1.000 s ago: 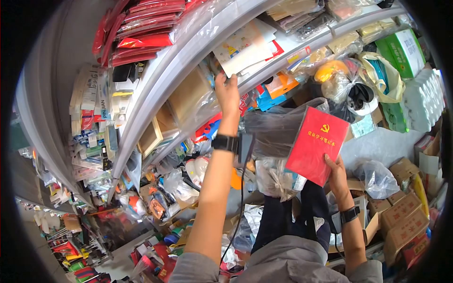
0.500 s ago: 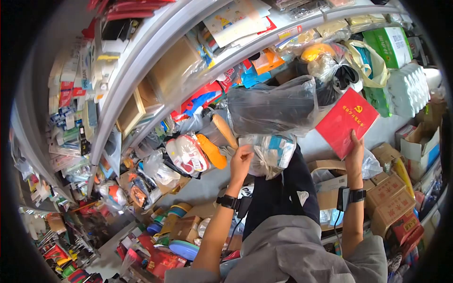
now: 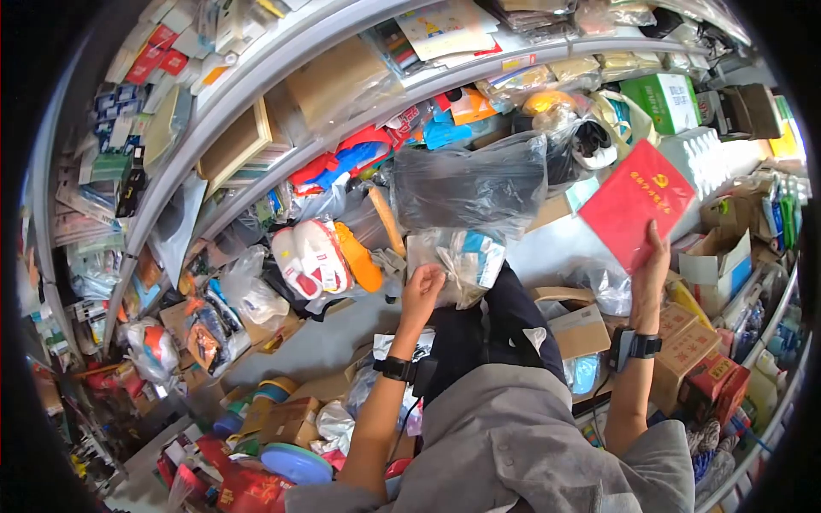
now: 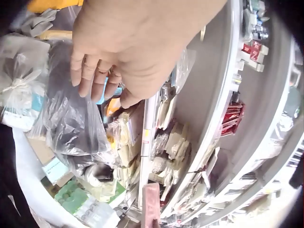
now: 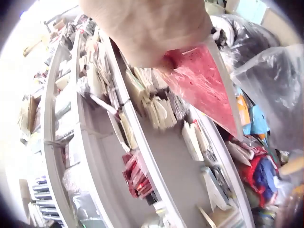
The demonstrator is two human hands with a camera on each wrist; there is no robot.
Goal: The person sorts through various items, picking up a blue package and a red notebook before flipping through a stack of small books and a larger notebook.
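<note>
A red notebook (image 3: 629,201) with a gold hammer-and-sickle emblem and gold characters is up at the right in the head view. My right hand (image 3: 654,256) grips its lower edge, thumb across the cover. The right wrist view shows the notebook's red cover (image 5: 204,83) and page edge beyond the right hand (image 5: 152,31). Over my lap, my left hand (image 3: 422,291) holds nothing, its fingers loosely bent. Beside it in the head view lies a knotted clear bag (image 3: 466,265) with a blue-and-white pack inside. Past that bag lies a large dark plastic bag (image 3: 470,184).
Curved grey shelves (image 3: 248,81) packed with goods run across the front and left. Red-and-white shoes (image 3: 312,256) and an orange item (image 3: 357,256) lie left of the left hand. Cardboard boxes (image 3: 680,342) stand at the right; a green box (image 3: 667,103) is farther back.
My left hand has come down from the papers on the shelf to above my lap, empty throughout. My right hand has carried the notebook up and to the right. The head view has shifted.
</note>
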